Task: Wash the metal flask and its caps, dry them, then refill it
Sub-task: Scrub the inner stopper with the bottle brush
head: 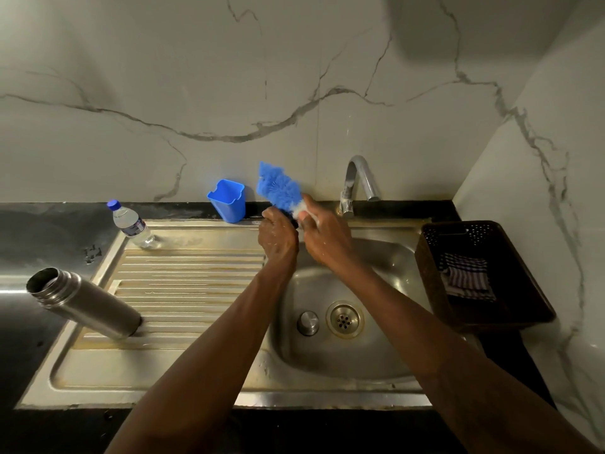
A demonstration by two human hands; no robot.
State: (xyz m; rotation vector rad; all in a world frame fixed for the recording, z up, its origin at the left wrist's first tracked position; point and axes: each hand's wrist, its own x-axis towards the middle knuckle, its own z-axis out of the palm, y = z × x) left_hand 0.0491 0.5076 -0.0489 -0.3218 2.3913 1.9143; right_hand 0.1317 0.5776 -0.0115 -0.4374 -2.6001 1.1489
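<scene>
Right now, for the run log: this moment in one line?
left hand: grips dark item | right hand: holds blue brush | flask: open, on drainboard | metal cap: in sink

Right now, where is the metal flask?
In the head view, the metal flask sits uncapped on the left side of the drainboard, nearer the camera than the water bottle.

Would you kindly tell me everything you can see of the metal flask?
The metal flask is a plain cylinder of brushed steel with a ridged neck and a wide mouth. It is uncapped, its inside dark. Its base rests on the ribbed draining board left of the sink bowl, mouth pointing up and left in the view; whether it truly leans, the wide lens leaves unclear. Nothing but the board touches it.
</scene>
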